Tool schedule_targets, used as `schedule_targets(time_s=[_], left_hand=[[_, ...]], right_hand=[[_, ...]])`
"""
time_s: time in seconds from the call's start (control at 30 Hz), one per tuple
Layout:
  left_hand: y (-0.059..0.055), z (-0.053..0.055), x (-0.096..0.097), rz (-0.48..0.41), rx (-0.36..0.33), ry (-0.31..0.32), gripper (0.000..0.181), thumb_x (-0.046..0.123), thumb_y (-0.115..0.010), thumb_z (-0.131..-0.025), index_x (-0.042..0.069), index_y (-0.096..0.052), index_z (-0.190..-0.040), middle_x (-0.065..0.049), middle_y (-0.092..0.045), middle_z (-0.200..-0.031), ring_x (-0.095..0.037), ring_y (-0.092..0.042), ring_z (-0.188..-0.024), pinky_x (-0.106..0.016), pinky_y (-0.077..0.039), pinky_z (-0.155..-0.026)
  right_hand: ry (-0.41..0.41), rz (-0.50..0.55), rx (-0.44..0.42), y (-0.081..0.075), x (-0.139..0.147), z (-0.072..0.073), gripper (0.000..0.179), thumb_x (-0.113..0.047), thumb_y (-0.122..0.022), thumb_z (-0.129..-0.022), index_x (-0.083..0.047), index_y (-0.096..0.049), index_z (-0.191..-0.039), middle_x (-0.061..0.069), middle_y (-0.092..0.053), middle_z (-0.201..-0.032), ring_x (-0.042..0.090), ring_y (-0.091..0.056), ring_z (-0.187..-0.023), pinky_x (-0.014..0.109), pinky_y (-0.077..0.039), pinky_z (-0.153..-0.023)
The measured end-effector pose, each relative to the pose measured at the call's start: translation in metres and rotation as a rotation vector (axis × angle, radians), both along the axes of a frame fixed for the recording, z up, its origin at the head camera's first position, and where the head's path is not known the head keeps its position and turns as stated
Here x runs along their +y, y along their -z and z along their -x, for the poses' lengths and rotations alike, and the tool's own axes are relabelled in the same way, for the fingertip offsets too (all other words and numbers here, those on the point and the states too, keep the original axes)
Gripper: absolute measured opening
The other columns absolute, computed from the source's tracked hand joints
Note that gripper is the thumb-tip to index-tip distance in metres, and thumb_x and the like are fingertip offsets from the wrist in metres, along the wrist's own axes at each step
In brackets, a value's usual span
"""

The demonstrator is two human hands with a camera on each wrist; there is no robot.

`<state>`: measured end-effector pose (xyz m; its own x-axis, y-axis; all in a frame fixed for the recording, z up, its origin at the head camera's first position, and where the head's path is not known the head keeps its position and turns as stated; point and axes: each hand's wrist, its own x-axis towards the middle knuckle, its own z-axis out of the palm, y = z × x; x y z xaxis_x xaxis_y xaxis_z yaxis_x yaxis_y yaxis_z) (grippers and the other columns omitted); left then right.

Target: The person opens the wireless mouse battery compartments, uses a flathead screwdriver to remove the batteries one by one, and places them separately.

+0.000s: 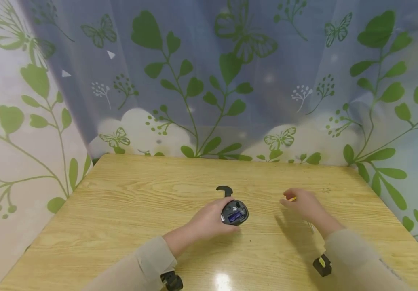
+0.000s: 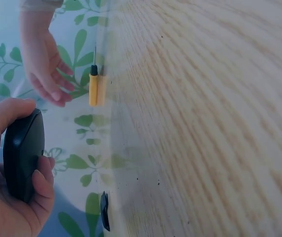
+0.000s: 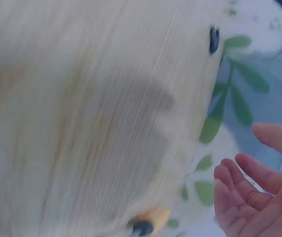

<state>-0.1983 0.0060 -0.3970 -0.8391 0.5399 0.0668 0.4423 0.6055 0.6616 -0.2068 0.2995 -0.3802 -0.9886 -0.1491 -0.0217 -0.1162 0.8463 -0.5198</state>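
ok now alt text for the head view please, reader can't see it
A person's left hand holds a black computer mouse over a wooden table, underside up and battery compartment open. The right hand hangs near a yellow-handled screwdriver it mostly hides; a curved black piece lies beyond the mouse, before a leaf-print curtain.

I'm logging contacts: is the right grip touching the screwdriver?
Apart. The left wrist view shows a clear gap between the right grip and the screwdriver.
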Motion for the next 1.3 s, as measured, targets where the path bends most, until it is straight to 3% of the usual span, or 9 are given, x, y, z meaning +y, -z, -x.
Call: schedule_targets(time_s=[0.4, 0.63, 0.8, 1.07, 1.3], left_hand=[[-0.001, 0.0, -0.001, 0.02, 0.002, -0.042, 0.079, 0.04, -0.077, -0.074, 0.013, -0.042, -0.139, -0.006, -0.053, -0.129, -0.021, -0.054, -0.111, -0.038, -0.045, -0.09], [-0.003, 0.0, -0.002, 0.006, 0.013, -0.053, 0.076, 0.037, -0.076, -0.075, 0.009, -0.043, -0.138, -0.007, -0.054, -0.127, -0.021, -0.055, -0.109, -0.038, -0.046, -0.087], [-0.004, 0.0, -0.003, 0.002, 0.025, -0.055, 0.075, 0.037, -0.075, -0.077, 0.008, -0.043, -0.137, -0.007, -0.055, -0.127, -0.02, -0.056, -0.107, -0.037, -0.047, -0.086], [-0.003, 0.0, -0.003, 0.014, 0.04, -0.062, 0.075, 0.035, -0.075, -0.078, 0.005, -0.042, -0.138, -0.011, -0.055, -0.127, -0.022, -0.057, -0.106, -0.036, -0.049, -0.083], [-0.001, 0.002, -0.001, 0.035, 0.045, -0.061, 0.074, 0.035, -0.075, -0.077, 0.004, -0.043, -0.137, -0.01, -0.056, -0.124, -0.021, -0.058, -0.102, -0.034, -0.049, -0.081]], right_hand=[[-0.103, 0.132, 0.093, -0.006, -0.062, -0.027, 0.033, -0.024, -0.058, -0.093, -0.003, -0.06, -0.119, 0.008, -0.064, -0.11, 0.025, -0.059, -0.095, 0.038, -0.052, -0.073], [-0.174, 0.134, 0.146, -0.007, -0.09, -0.042, 0.036, -0.02, -0.059, -0.092, -0.004, -0.059, -0.125, 0.014, -0.058, -0.123, 0.021, -0.06, -0.093, 0.031, -0.052, -0.07], [-0.169, 0.134, 0.149, -0.003, -0.099, -0.045, 0.037, -0.018, -0.061, -0.091, -0.004, -0.059, -0.126, 0.013, -0.057, -0.124, 0.019, -0.061, -0.092, 0.023, -0.05, -0.066], [-0.17, 0.054, 0.196, 0.003, -0.107, -0.046, 0.041, -0.017, -0.063, -0.09, -0.004, -0.057, -0.128, 0.012, -0.057, -0.125, 0.021, -0.061, -0.094, 0.028, -0.052, -0.069], [-0.156, 0.055, 0.247, 0.007, -0.112, -0.048, 0.04, -0.018, -0.063, -0.09, -0.005, -0.058, -0.127, 0.012, -0.054, -0.127, 0.02, -0.06, -0.095, 0.027, -0.052, -0.068]])
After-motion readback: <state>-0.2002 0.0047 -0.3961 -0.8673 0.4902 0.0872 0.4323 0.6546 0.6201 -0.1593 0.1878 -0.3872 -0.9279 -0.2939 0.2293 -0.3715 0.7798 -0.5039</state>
